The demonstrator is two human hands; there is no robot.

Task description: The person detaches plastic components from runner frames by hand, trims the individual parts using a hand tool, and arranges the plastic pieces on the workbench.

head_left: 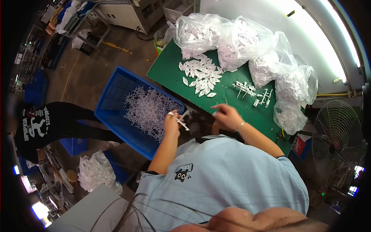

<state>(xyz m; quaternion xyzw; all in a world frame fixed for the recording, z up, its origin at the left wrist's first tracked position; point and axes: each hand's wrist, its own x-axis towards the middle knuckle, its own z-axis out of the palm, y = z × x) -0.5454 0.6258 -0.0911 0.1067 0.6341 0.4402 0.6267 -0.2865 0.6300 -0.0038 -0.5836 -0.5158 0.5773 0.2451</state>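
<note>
Head view shows, at left, a blue bin [111, 101] heaped with thin white strips [148, 110]; a knock to the bin could tip some of the heap over its rim. By the bin's right end, the left hand [172, 120] pinches a white branching piece [183, 124] between its fingers, close to the dark gap beside the bin. A loose pinch could let that piece fall into the gap. Further right, the right hand [229, 117] is at the near edge of the green surface [166, 66], thumb and fingers close together; whether they pinch anything small, I cannot tell. A careless sweep of that arm could push the diamond-shaped pieces [201, 74] off the edge, or snag the branched frames [244, 89] lying to their right.

Around this, a person in black [46, 121] is just beside the bin's left side, which leaves little room to shift it. A crumpled clear bag [96, 170] sits at near left. Stuffed plastic bags [241, 38] crowd the far and right edges of the surface, hemming in the loose pieces; their soft sides could slump if leaned on. At far right, a caged fan [333, 146] stands beyond the bags.
</note>
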